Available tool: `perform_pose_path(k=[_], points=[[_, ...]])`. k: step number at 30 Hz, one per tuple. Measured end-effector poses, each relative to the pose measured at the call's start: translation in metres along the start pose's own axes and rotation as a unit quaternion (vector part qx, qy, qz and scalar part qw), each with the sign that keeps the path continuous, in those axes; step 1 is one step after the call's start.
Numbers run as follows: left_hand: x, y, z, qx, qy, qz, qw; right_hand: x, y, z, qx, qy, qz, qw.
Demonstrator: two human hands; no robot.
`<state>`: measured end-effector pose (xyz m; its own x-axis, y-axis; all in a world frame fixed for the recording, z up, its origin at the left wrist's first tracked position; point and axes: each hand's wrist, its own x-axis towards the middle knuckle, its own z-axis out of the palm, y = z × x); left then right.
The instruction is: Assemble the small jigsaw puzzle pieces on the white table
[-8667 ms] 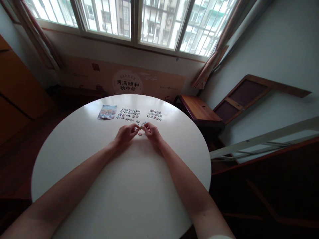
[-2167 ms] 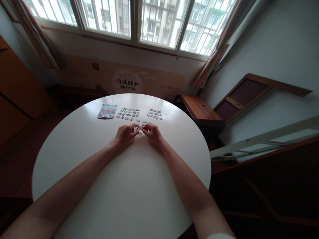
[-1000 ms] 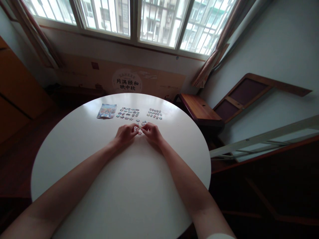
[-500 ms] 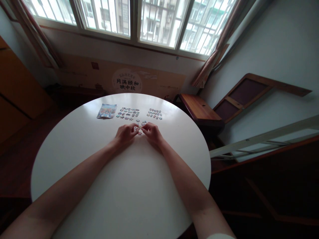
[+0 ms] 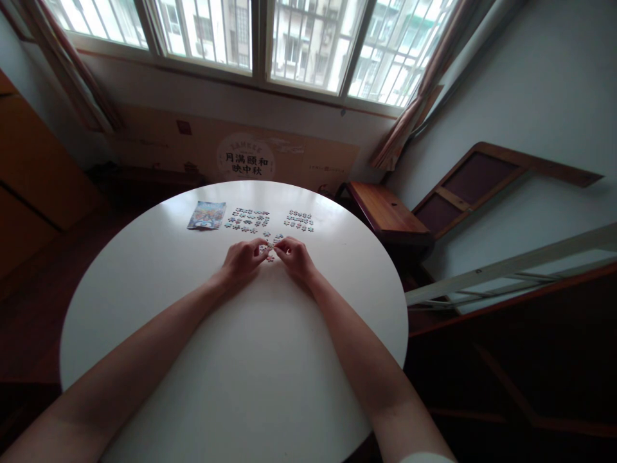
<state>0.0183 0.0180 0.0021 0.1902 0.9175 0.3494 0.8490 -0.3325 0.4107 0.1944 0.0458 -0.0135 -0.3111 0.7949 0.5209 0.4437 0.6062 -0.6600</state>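
My left hand point(image 5: 245, 255) and my right hand point(image 5: 293, 254) meet over the white round table point(image 5: 241, 360), fingertips nearly touching. Both are pinched on a small jigsaw puzzle piece point(image 5: 270, 245) held between them. A loose pinkish puzzle piece point(image 5: 270, 259) lies just in front of the fingertips, and another single piece point(image 5: 267, 234) lies just behind them. More pieces between the hands are partly covered by my fingers. Farther back, several puzzle pieces point(image 5: 247, 220) are laid out in rows at the left, and a smaller group of puzzle pieces point(image 5: 299, 220) sits at the right.
A colourful picture sheet or packet point(image 5: 207, 215) lies left of the rows. Beyond the table's far right edge stands a wooden stool or small bench point(image 5: 388, 207). Barred windows point(image 5: 308, 45) and a lettered banner point(image 5: 245, 157) are behind the table.
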Motion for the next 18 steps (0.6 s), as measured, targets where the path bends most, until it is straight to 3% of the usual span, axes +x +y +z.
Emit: perform_pose_path(k=[18], points=[[0.0003, 0.0006, -0.0002, 0.004, 0.003, 0.002, 1.0, -0.0001, 0.0015, 0.0007, -0.008, 0.001, 0.0, 1.0]])
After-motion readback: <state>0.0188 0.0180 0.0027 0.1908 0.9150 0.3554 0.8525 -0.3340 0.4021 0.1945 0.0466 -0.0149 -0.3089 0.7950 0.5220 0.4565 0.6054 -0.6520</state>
